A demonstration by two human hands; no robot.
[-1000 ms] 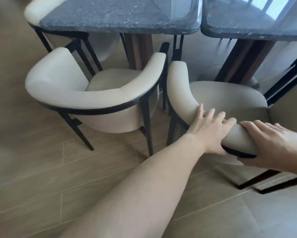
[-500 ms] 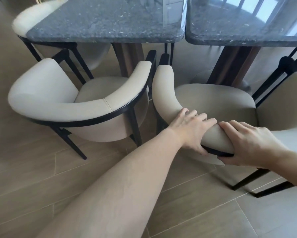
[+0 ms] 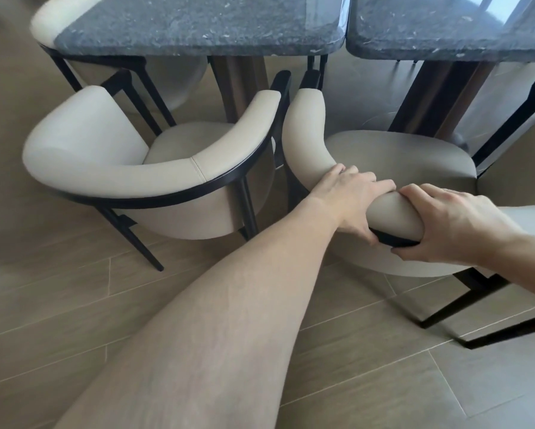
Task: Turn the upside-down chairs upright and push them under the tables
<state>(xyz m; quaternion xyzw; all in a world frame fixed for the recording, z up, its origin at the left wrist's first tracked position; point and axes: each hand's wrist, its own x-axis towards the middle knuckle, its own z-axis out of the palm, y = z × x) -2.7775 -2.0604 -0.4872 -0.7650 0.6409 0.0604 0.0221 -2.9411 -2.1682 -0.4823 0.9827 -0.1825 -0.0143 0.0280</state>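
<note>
Item 1. My left hand (image 3: pixel 349 199): fingers curled over the top of the padded backrest of the cream chair (image 3: pixel 396 156), thumb underneath on the black frame band. Gripping.

Item 2. My right hand (image 3: pixel 455 224): wrapped round the same backrest just beside the left, at its 3 o'clock; fingers over the padding, thumb below. Gripping.

Item 3. Cream chair, upright on black legs, seat at 12 o'clock from my hands, facing the right surface (image 3: pixel 445 29). Its arm tip reaches toward the gap between the two tops. The seat lies near that top's edge, apparently not under it, though the wide lens makes this hard to judge.

Item 4. Second chair (image 3: pixel 105 156), upright, at 9 o'clock of the first, arm tips nearly touching it; seat toward the left surface (image 3: pixel 192 26), mostly out from under.

Item 5. Third chair (image 3: pixel 43 26), at 11 o'clock, partly beneath the left surface.

Item 6. Fourth chair (image 3: pixel 520 156), at 3 o'clock, cut off by the frame edge.

Item 7. Both surfaces: dark speckled stone, on brown pedestals. Tiled floor (image 3: pixel 59 320) beneath everything.
</note>
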